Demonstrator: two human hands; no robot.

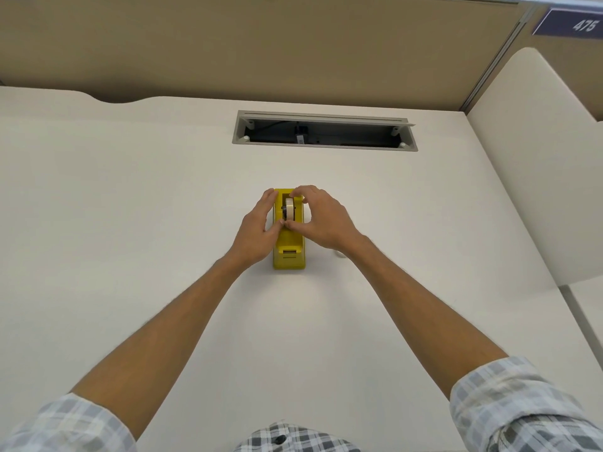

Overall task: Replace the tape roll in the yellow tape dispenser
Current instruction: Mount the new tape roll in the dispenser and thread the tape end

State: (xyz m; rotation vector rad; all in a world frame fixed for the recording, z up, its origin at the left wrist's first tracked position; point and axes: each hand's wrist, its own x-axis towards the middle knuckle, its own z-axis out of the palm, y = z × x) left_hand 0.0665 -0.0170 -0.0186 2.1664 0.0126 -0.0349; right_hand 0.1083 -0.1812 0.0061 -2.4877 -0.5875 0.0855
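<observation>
**Both hands on the yellow tape dispenser at mid-counter**

On the left, a plaid sleeve [62, 425] is rolled up over a bare forearm that reaches forward across the white counter [130, 197]. The left hand [257, 228] lies against the left side of the yellow tape dispenser [289, 247], fingers stretched along its wall toward the far end, thumb bent in across the top; it braces the body rather than closing around it.

The dispenser stands upright in the middle of the counter, its cutter end toward the person. A pale tape roll [289, 208] sits on edge in the well at its far half.

The right hand [321, 216] arches over the well, its fingertips at the far top of the roll and its thumb at the near side, meeting the left thumb there, so the hand pinches the roll.

Farther back, an open cable tray [323, 130] is recessed in the counter. At far right a blue plate reading 475 [569, 24] hangs on the partition.
</observation>
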